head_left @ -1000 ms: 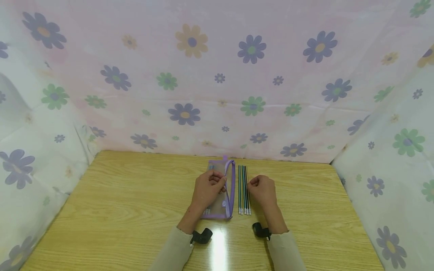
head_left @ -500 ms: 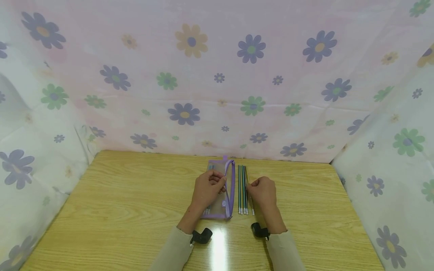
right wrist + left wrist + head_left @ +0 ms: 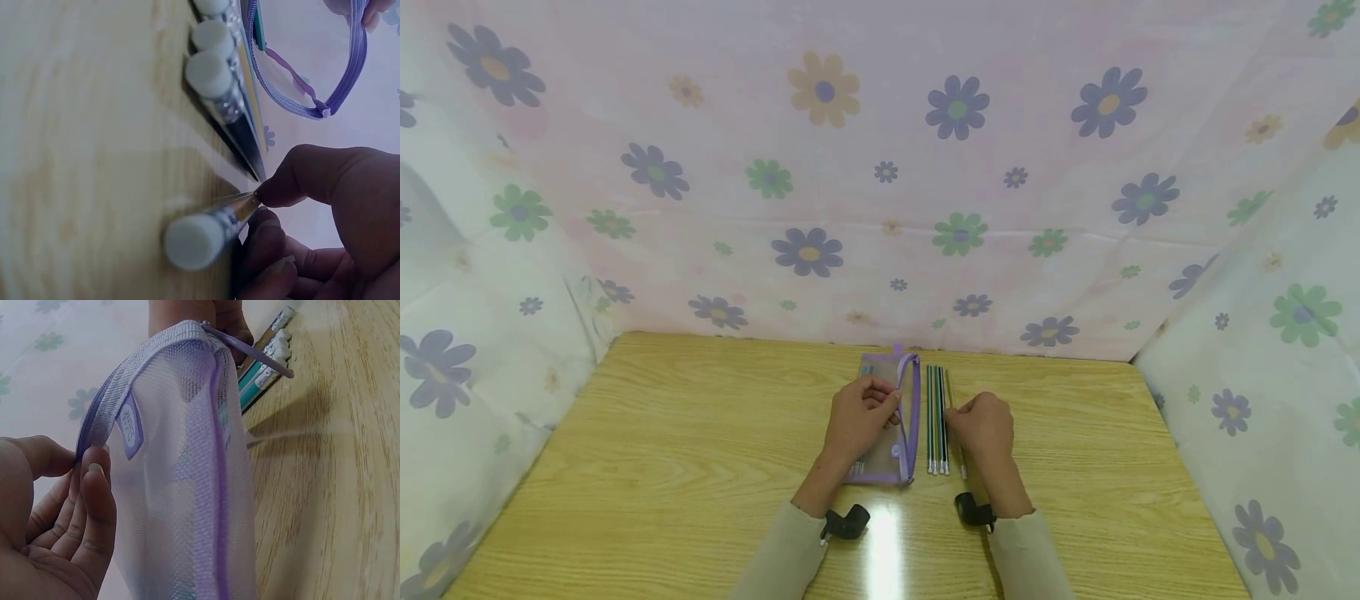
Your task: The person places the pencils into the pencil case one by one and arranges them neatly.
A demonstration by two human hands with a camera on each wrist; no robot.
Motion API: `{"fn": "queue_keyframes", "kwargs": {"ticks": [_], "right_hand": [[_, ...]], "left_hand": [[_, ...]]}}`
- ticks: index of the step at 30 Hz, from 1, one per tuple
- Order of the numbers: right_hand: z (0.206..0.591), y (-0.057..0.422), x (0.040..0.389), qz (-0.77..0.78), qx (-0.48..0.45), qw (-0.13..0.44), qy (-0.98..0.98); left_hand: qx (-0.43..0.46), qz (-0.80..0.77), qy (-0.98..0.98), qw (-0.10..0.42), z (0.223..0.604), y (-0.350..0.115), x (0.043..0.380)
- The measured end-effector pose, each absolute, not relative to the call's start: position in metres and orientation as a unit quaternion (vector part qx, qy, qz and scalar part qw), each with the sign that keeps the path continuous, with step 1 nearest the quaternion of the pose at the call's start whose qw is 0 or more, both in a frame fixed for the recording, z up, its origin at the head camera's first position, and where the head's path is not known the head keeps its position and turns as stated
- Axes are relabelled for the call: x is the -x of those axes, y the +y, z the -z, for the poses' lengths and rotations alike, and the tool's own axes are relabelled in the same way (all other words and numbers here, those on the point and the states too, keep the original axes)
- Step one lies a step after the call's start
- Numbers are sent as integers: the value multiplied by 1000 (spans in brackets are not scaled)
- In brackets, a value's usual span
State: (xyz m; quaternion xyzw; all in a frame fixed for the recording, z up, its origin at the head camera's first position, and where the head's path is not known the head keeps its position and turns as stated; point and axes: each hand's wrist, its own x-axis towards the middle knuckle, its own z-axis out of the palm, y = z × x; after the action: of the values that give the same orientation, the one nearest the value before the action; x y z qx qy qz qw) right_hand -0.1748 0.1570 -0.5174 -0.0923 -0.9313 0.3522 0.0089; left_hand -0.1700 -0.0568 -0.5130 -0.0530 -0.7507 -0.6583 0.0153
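A mesh pencil case [image 3: 880,461] with purple edging lies on the table, its zipper side gaping. My left hand [image 3: 859,418] pinches the zipper edge between thumb and fingers, lifting it in the left wrist view. Pencils [image 3: 867,370] show through the mesh inside. To the right of the case, several striped pencils [image 3: 937,417] lie side by side, white erasers toward me. My right hand [image 3: 985,425] pinches a yellowish pencil [image 3: 195,242] between thumb and fingers, a little apart from that row. The eraser end of this pencil points toward me, close over the tabletop.
The wood-grain table [image 3: 700,433] ends at a flowered cloth [image 3: 880,275] hanging behind it and at both sides. Black wrist cameras [image 3: 847,523] sit on both wrists. A thin zipper pull [image 3: 250,350] sticks out from the case's end.
My right hand has drawn the yellowish pencil out of the row, its eraser end swinging right and toward me. My left hand has kept its hold on the case's edge.
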Motion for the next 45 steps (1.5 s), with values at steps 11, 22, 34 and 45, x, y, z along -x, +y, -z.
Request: {"fn": "queue_keyframes", "kwargs": {"ticks": [11,22,34,45], "right_hand": [[512,155,176,-300,144,-16,-943],[513,160,175,-322,123,-22,-938],[502,162,171,-353,96,-36,-930],[492,159,168,-406,67,-49,-910]], "left_hand": [[51,658,-751,11,513,-57,170],[47,657,-753,11,513,-57,171],[49,660,-750,7,514,-57,171],[52,660,-749,11,514,-57,170]]}}
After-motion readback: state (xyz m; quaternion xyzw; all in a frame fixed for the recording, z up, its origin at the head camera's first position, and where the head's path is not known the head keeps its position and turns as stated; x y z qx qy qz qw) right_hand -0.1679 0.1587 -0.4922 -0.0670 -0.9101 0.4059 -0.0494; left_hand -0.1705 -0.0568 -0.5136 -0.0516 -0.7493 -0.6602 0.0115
